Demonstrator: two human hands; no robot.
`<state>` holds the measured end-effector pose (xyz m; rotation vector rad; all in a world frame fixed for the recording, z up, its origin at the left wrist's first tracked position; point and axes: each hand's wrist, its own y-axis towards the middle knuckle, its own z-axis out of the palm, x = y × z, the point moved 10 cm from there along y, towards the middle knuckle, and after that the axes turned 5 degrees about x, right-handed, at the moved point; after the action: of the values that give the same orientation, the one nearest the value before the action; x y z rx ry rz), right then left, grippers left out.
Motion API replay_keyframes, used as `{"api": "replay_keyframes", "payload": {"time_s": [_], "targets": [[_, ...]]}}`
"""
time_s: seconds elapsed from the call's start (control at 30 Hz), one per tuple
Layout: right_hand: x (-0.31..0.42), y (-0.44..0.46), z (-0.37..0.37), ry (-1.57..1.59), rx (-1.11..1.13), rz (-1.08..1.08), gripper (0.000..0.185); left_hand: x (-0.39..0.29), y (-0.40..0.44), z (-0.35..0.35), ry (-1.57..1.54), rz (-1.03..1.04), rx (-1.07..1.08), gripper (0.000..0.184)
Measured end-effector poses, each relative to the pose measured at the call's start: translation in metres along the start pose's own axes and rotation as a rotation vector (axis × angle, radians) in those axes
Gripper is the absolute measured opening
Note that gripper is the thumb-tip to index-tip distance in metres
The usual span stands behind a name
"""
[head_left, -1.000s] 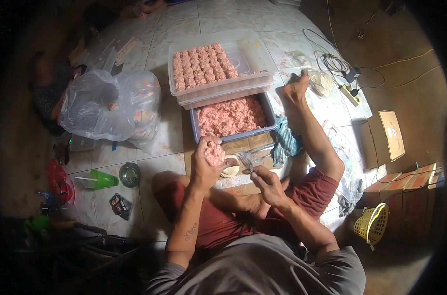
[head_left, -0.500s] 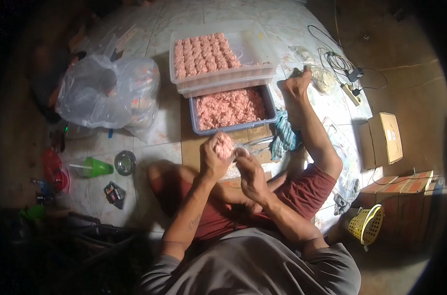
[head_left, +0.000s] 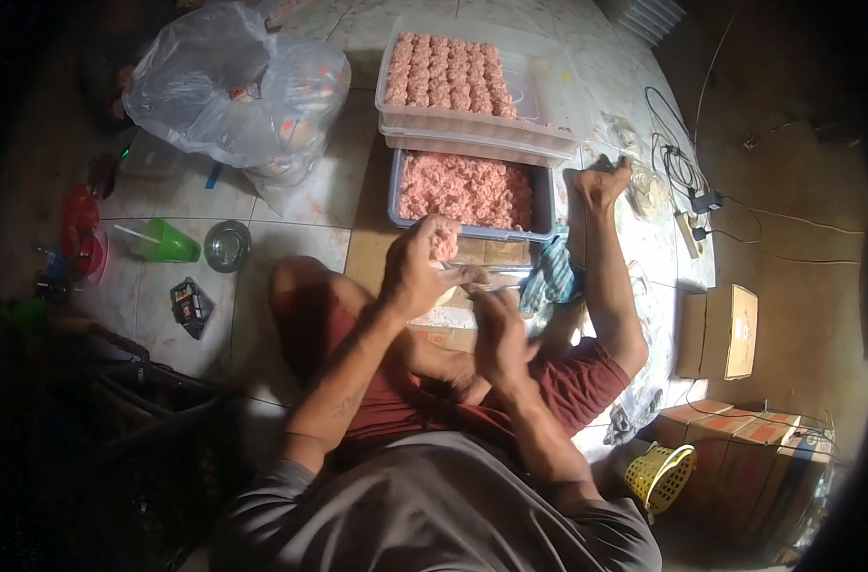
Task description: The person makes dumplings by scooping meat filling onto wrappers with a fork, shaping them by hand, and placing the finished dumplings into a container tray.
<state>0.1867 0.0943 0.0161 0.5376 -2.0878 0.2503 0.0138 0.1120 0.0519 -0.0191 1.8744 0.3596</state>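
Note:
My left hand (head_left: 417, 276) is closed around a lump of pink minced mixture (head_left: 444, 240), just in front of the blue-grey tub. My right hand (head_left: 499, 334) is close below it, smeared by motion; its grip is unclear, and a thin pale or shiny thing near its fingertips cannot be made out. The blue-grey tub (head_left: 393, 195) holds loose pink mixture (head_left: 463, 191). Behind and partly over it stand stacked clear plastic trays (head_left: 548, 91), the top one holding rows of pink lumps (head_left: 444, 76).
A large clear plastic bag (head_left: 205, 95) of packets sits at left, near a green cup (head_left: 172, 241), a round metal dish (head_left: 227, 246) and a small dark packet (head_left: 192, 307). On the right are a checked cloth (head_left: 551, 272), cables (head_left: 677, 167), cardboard boxes (head_left: 730, 429) and a yellow basket (head_left: 658, 477).
The whole view has shifted with my head. My right hand has dropped slightly away from the left, which still holds the pink lump.

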Motion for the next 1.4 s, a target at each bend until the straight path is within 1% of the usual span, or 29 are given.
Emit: {"api": "replay_keyframes", "payload": {"time_s": [0.03,0.07,0.1,0.13,0.17,0.2,0.23,0.4,0.47,0.53,0.6,0.63,0.67,0.73,0.77,0.8,0.87,0.93,0.97,1.0,1.03,1.07,1.13,1.17,1.2,1.27,1.3,1.33,1.4], "targets": [[0.014,-0.005,-0.02,0.056,-0.092,-0.119,0.021,0.012,0.0,-0.003,-0.206,0.018,0.098,0.057],[0.008,-0.009,-0.032,0.223,-0.055,0.104,0.018,0.021,-0.001,-0.006,-0.413,0.038,0.198,0.059],[0.019,-0.01,-0.042,0.145,-0.003,0.138,0.018,0.022,-0.005,-0.014,-0.498,-0.009,0.196,0.05],[0.025,-0.012,-0.049,0.069,0.047,0.176,0.019,0.023,-0.006,-0.014,-0.495,-0.012,0.204,0.05],[0.028,-0.012,-0.055,0.074,0.04,0.182,0.019,0.023,-0.007,-0.01,-0.292,0.006,0.247,0.042],[0.047,-0.006,-0.056,0.011,0.074,0.023,0.02,0.021,-0.006,-0.005,-0.09,0.032,0.291,0.033],[0.066,-0.005,-0.057,-0.056,0.104,-0.134,0.021,0.025,-0.007,0.002,-0.045,-0.018,0.33,0.025],[0.08,0.003,-0.056,-0.156,0.098,-0.146,0.026,0.005,-0.005,0.011,0.059,0.098,0.271,0.031],[0.085,0.01,-0.05,-0.163,0.085,-0.149,0.025,0.007,-0.006,0.018,0.23,0.119,0.278,0.033],[0.089,0.015,-0.051,-0.107,0.046,-0.181,0.022,0.016,-0.006,0.014,0.178,0.04,0.246,0.04],[0.089,0.019,-0.065,-0.018,-0.113,-0.186,0.016,0.018,-0.01,0.01,0.247,0.01,0.225,0.047],[0.085,0.024,-0.072,-0.026,-0.205,-0.271,0.009,0.018,-0.013,0.007,0.264,-0.008,0.193,0.049],[0.055,0.034,-0.068,0.123,-0.198,-0.19,0.004,0.018,-0.014,0.007,0.264,-0.002,0.195,0.049],[0.01,0.058,-0.049,0.645,-0.109,0.095,0.006,0.009,-0.017,0.012,0.054,0.105,0.313,0.055],[-0.021,0.067,-0.037,0.651,-0.052,0.094,0.013,0.031,-0.024,0.019,-0.094,-0.007,0.396,0.056],[-0.076,0.065,-0.016,0.685,-0.007,0.276,0.019,0.027,-0.026,0.021,-0.096,0.002,0.407,0.056],[-0.145,0.032,0.005,0.606,0.064,0.593,0.021,0.028,-0.023,0.001,-0.366,-0.061,0.213,0.051],[-0.131,0.001,-0.004,0.642,0.057,0.659,0.018,0.055,-0.022,0.009,-0.66,-0.265,0.191,0.046],[-0.1,-0.005,-0.018,0.511,0.058,0.607,0.013,0.056,-0.026,0.013,-0.558,-0.224,0.245,0.044],[-0.078,-0.012,-0.025,0.517,0.061,0.617,0.013,0.054,-0.028,0.016,-0.453,-0.176,0.3,0.042],[-0.037,0.0,-0.049,0.279,-0.003,0.347,0.013,0.043,-0.022,0.018,-0.25,-0.168,0.341,0.031],[0.004,0.0,-0.065,0.043,-0.065,0.087,0.013,0.046,-0.02,0.022,-0.248,-0.174,0.347,0.031],[0.039,-0.004,-0.068,0.117,-0.078,-0.057,0.015,0.035,-0.011,0.035,0.181,-0.042,0.414,0.028],[0.06,-0.006,-0.067,-0.084,-0.09,-0.231,0.019,0.031,-0.011,0.041,0.027,-0.123,0.418,0.028],[0.056,-0.007,-0.055,-0.193,0.005,-0.192,0.019,0.033,-0.009,0.046,0.03,-0.117,0.423,0.028],[0.042,-0.005,-0.066,-0.119,0.024,-0.092,0.019,0.043,-0.004,0.045,0.16,-0.085,0.361,0.028],[0.042,-0.009,-0.081,-0.104,-0.049,-0.019,0.018,0.011,-0.004,0.038,-0.164,-0.063,0.453,0.035],[0.056,-0.011,-0.095,-0.08,-0.088,-0.036,0.016,0.014,-0.003,0.031,-0.161,-0.065,0.44,0.035],[0.063,-0.013,-0.1,-0.039,-0.129,-0.02,0.013,0.02,-0.015,0.028,-0.485,-0.104,0.485,0.044]]}}
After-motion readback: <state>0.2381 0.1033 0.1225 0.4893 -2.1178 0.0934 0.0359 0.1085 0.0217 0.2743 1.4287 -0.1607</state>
